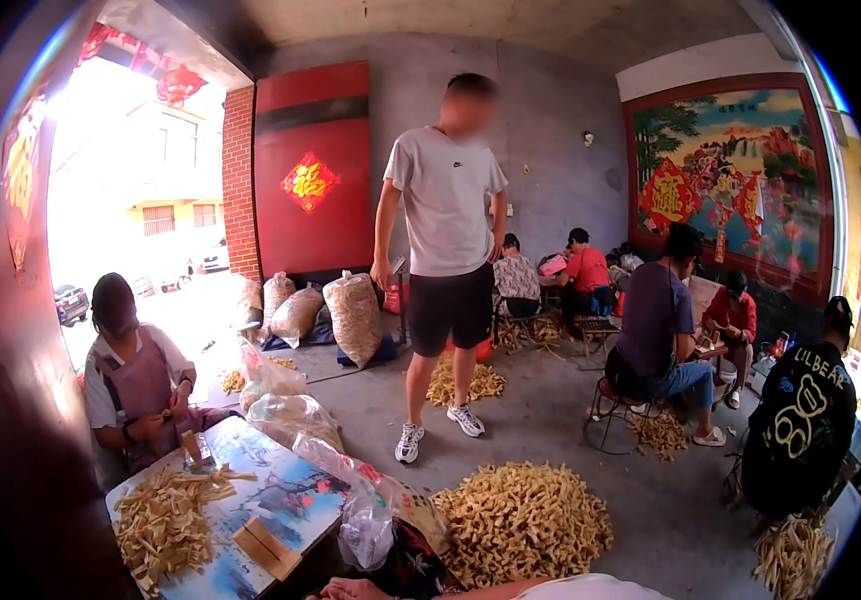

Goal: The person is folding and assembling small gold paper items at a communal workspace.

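At the bottom edge lies my right hand, its forearm running in from the right below a white sleeve. The frame's edge cuts it off, so its fingers and anything in them are hidden. My left hand does not show. Nearest to the right hand are a clear plastic bag and dark patterned cloth. A wooden block with a groove rests on the picture-printed table to the left. Behind it spreads a heap of pale yellow strips.
A large pile of short yellowish knotted pieces covers the floor ahead. Across the table sits a person in an apron, near a small wooden block. Someone stands mid-room; several others sit at right. Full sacks stand at the back.
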